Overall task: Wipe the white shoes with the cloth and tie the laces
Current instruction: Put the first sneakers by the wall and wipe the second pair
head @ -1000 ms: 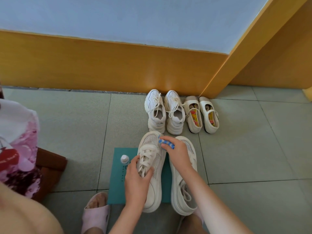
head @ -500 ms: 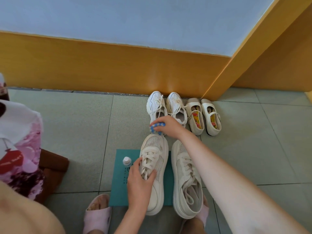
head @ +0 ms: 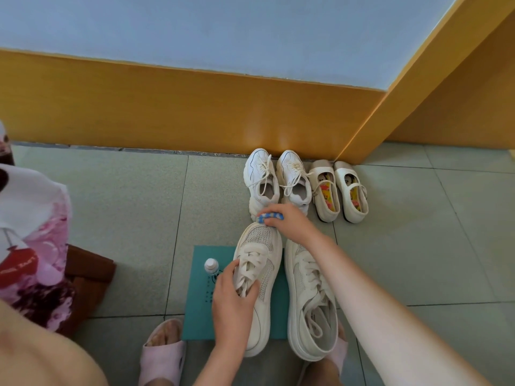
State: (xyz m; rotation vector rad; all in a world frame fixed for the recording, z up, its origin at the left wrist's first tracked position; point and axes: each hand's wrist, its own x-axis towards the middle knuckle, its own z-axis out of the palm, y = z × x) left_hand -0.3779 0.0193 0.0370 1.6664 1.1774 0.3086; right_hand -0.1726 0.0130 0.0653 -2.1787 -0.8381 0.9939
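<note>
Two cream-white lace-up shoes stand side by side on the floor in front of me. My left hand [head: 232,300] grips the left shoe [head: 257,277] across its laces and holds it steady. My right hand [head: 289,221] is closed on a blue-and-white cloth [head: 269,217] and presses it against the toe tip of that left shoe. The right shoe [head: 309,307] lies beside it under my right forearm, its laces loose and untied.
A teal mat [head: 202,291] lies under the left shoe, with a small white-capped bottle [head: 211,266] on it. A pair of white sneakers [head: 277,182] and a pair of strap shoes [head: 338,190] stand by the yellow skirting. My feet wear pink slippers [head: 163,353].
My right hand moved the cloth from the top of the left shoe forward over its toe to the toe tip. My left hand stayed on the laces.
</note>
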